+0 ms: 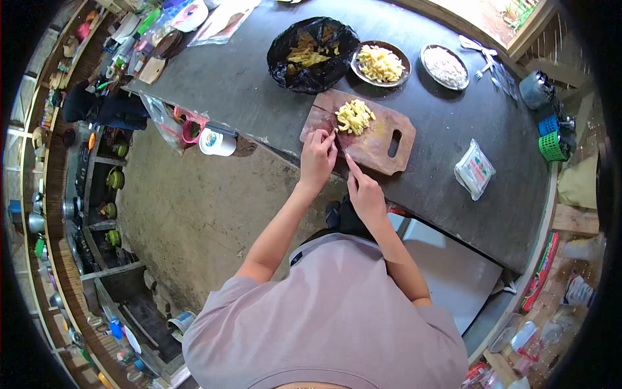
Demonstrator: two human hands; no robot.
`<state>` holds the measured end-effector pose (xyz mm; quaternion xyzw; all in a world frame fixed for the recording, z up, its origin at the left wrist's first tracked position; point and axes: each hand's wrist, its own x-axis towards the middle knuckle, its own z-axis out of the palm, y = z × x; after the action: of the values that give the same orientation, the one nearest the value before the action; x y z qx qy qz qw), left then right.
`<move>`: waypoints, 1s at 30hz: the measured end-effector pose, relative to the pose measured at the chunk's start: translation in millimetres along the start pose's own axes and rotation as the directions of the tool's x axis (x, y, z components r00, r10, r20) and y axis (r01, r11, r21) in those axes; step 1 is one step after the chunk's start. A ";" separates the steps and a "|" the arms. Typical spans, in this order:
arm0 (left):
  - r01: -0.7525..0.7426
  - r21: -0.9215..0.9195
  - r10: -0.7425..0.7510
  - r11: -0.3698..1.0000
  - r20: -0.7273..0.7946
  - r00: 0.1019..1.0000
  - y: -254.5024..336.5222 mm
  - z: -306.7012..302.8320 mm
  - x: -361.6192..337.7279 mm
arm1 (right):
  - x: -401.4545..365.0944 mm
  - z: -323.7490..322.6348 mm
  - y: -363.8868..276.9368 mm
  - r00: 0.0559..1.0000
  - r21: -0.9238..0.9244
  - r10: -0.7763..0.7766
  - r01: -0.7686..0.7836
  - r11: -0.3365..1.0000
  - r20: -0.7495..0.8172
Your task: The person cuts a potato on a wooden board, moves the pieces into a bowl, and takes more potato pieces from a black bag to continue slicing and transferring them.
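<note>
A wooden cutting board [382, 152] with a handle slot lies at the counter's front edge, a pile of pale yellow cut pieces [355, 117] on it. My left hand [317, 155] is at the board's left part, its fingers pinched together; what they hold is too small to name. Just right of it, my right hand [364, 191] is closed around a knife [342, 146], index finger stretched along it toward the board; most of the knife is hidden. Behind the board are a black-lined bowl [285, 72] with peelings and a bowl of yellow pieces [380, 63].
A plate of white powder [444, 67], forks [483, 58] and a white packet [475, 170] are on the dark counter [427, 220]. A white tub [217, 142] hangs near its left edge. Another person [103, 110] stands at the far left.
</note>
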<state>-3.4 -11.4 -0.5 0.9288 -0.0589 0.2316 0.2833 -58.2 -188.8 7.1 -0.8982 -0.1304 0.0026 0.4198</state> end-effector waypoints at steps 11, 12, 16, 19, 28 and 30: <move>-0.033 0.055 0.036 0.998 -0.049 0.998 1.9 -1.1 -2.5 | -32.6 -24.0 -8.2 0.994 0.074 0.100 -0.104 0.992 0.053; -0.026 0.045 0.027 0.999 -0.029 0.999 1.9 -2.1 -2.8 | -25.6 -24.7 -10.2 0.995 0.077 0.086 -0.090 0.993 0.049; -0.024 0.022 0.022 0.999 0.052 0.998 -1.0 -10.7 -1.8 | -8.2 -16.7 -4.5 0.995 0.044 0.080 -0.082 0.996 0.058; -0.036 -0.004 0.036 0.999 0.118 0.992 -3.1 -19.3 3.0 | -2.4 -16.5 -0.9 1.000 0.088 0.014 -0.015 0.996 0.012; 0.027 -0.036 -0.023 0.999 0.093 0.995 -1.2 -11.4 -3.1 | -15.7 -27.8 -5.0 1.000 0.033 -0.019 0.018 0.999 0.011; 0.036 -0.049 -0.033 0.998 0.070 0.997 0.3 -11.2 -2.6 | -14.6 -27.5 -4.1 1.000 -0.012 -0.014 0.014 1.000 -0.020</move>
<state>-10.2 -5.5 6.7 0.9297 -0.0586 0.1928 0.3084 -70.1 -210.4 26.4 -0.8998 -0.1323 -0.0103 0.4157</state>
